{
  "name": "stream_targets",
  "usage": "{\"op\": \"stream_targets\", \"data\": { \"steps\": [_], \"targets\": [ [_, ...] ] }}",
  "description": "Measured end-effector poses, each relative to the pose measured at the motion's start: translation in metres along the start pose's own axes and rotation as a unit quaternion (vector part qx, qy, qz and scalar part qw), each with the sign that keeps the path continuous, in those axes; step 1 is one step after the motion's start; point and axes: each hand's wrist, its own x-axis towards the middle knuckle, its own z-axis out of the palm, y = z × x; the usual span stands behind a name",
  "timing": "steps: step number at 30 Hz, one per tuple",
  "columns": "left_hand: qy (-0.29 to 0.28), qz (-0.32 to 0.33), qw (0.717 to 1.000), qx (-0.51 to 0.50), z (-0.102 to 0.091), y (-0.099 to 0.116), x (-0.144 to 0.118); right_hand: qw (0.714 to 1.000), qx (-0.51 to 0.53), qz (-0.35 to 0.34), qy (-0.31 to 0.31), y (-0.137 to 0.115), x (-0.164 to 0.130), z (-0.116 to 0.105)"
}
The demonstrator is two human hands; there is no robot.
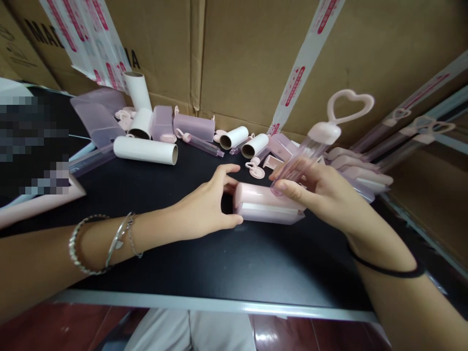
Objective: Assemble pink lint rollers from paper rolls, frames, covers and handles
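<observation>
A pink lint roller [268, 197] in a translucent lilac cover lies on the black table just in front of me. Its clear purple handle [300, 155] slants up to the right and ends in a pink heart-shaped loop [351, 105]. My right hand [318, 190] is wrapped round the lower part of this handle, thumb in front. At the roller's left end is my left hand [208, 204], with thumb and index finger spread apart around that end. Its other fingers are partly hidden behind, so I cannot tell how firmly they touch it.
Several white rolls [146, 150], lilac covers [193, 126] and small pink parts [256, 170] are scattered along the back. More heart-handled rollers [361, 170] lie at the right. A cardboard box [241, 63] walls off the back. The table's metal edge [219, 301] runs near my lap.
</observation>
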Motion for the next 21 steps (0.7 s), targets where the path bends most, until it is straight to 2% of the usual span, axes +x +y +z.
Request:
{"op": "stream_targets", "data": {
  "steps": [5, 11, 14, 16, 18, 21],
  "targets": [
    [-0.002, 0.004, 1.000, 0.011, -0.001, 0.000, -0.001, 1.000, -0.016, -0.007, -0.012, 0.005, -0.003, 0.003],
    [0.005, 0.009, 0.999, 0.038, -0.001, -0.009, 0.002, 0.989, -0.007, -0.023, 0.144, 0.006, -0.013, 0.035],
    [-0.005, 0.033, 0.996, 0.083, -0.001, -0.013, 0.000, 0.987, -0.026, 0.008, 0.155, -0.003, -0.016, 0.040],
    [-0.023, 0.033, 0.993, 0.112, -0.001, -0.013, -0.002, 0.987, -0.051, 0.040, 0.147, -0.010, -0.018, 0.032],
    [-0.043, 0.020, 0.990, 0.131, -0.001, -0.013, -0.006, 0.983, -0.072, 0.058, 0.162, -0.013, -0.022, 0.011],
    [-0.066, -0.001, 0.987, 0.146, -0.002, -0.012, -0.009, 0.951, -0.125, 0.095, 0.268, -0.007, -0.037, -0.040]
  ]
}}
